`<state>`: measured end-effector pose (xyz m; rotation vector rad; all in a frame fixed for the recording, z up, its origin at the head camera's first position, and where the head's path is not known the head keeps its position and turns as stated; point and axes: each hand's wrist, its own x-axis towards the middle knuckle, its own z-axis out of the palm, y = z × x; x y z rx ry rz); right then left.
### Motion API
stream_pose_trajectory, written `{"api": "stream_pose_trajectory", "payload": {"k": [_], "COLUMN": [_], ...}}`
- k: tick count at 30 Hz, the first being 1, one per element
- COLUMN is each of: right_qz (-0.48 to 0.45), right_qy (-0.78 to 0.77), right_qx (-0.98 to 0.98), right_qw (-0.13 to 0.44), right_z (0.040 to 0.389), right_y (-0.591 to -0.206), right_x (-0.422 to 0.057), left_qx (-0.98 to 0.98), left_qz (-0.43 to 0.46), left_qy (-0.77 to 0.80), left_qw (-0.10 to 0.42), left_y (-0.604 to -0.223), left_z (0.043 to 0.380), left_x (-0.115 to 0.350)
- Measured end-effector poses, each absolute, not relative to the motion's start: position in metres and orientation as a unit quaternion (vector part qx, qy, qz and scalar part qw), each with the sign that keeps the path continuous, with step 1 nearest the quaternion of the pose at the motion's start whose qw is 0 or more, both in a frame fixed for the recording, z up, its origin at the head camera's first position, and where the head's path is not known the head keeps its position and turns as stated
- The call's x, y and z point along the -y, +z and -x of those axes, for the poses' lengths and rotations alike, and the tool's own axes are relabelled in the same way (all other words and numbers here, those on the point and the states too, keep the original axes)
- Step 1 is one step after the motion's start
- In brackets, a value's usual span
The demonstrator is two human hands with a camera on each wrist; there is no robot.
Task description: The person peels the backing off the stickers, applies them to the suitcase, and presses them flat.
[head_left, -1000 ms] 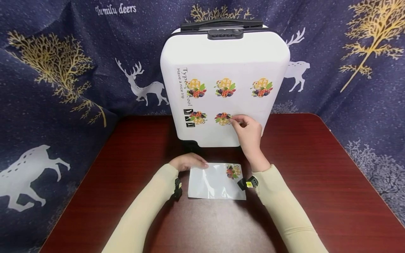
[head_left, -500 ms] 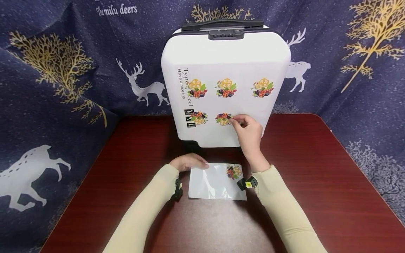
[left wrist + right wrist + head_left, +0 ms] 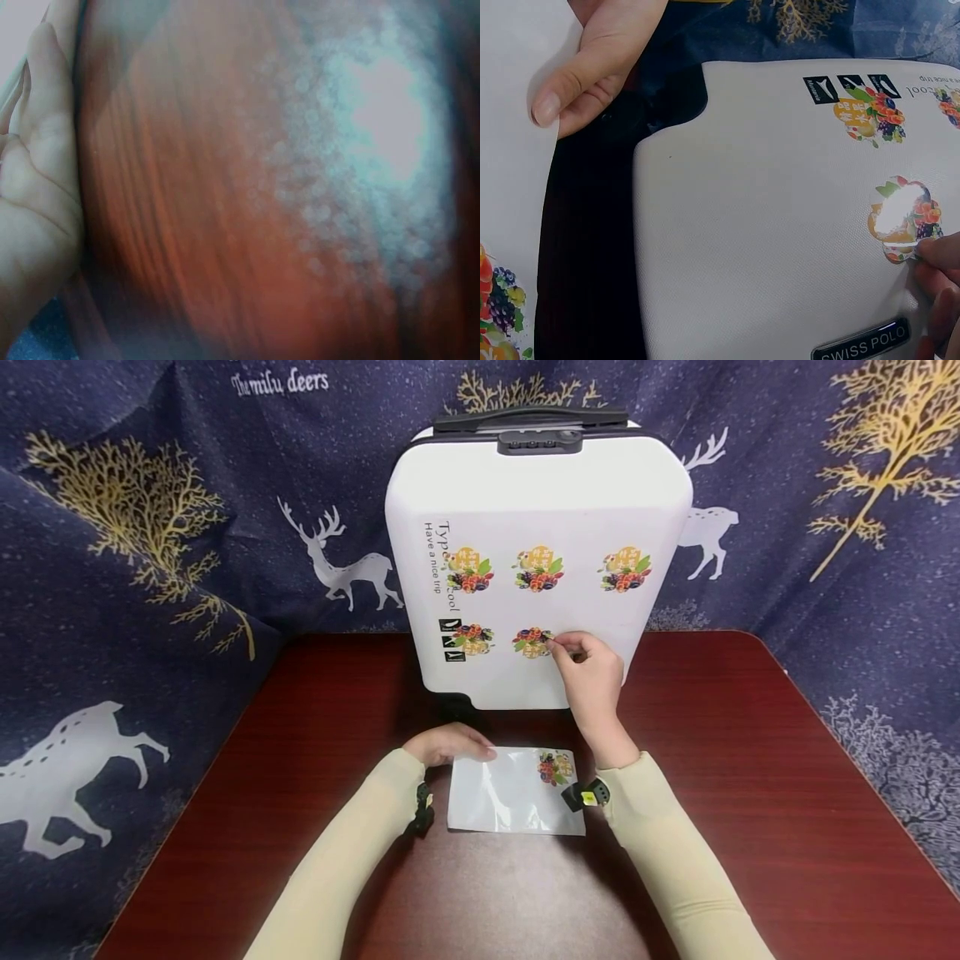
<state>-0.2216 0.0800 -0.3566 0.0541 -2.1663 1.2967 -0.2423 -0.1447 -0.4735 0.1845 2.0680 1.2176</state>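
Observation:
My right hand is at the lower middle of a white suitcase. Its thumb and fingertip pinch the right edge of a fruit-printed sticker, which lies against the suitcase front; the right wrist view shows glare across that sticker. My left hand holds a white sticker sheet by its upper left corner, thumb on top. One fruit sticker is on the sheet's upper right. In the left wrist view my left palm shows at the left edge, beside the table.
Several matching stickers, such as the top right one, sit on the suitcase in rows. A SWISS POLO badge shows below my right hand's sticker. The suitcase stands upright on a reddish-brown table, before a dark blue deer-patterned cloth.

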Motion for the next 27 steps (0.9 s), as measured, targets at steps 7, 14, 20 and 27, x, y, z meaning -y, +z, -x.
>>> {"api": "stream_pose_trajectory", "payload": {"k": [7,14,20,27], "right_qz": [-0.024,-0.026,-0.028,-0.035], "right_qy": [0.492,0.495,0.494,0.493], "right_qx": [0.815,0.813,0.811,0.809], "right_qw": [0.304,0.306,0.31,0.319], "right_z": [0.2212,0.2213,0.2214,0.2221], "right_y": [-0.3577,-0.3585,-0.3588,-0.3606], "right_x": [-0.0801,-0.08,-0.0804,-0.0818], "left_qx": [-0.803,-0.802,-0.806,-0.805], "left_qz": [-0.069,-0.073,-0.073,-0.071], "left_qy": [0.472,0.472,0.467,0.466], "left_qw": [0.357,0.357,0.357,0.361], "left_y": [-0.4728,-0.4729,-0.4728,-0.4723], "left_z": [0.2411,0.2414,0.242,0.2416], "left_x": [0.1445,0.1448,0.1454,0.1445]}}
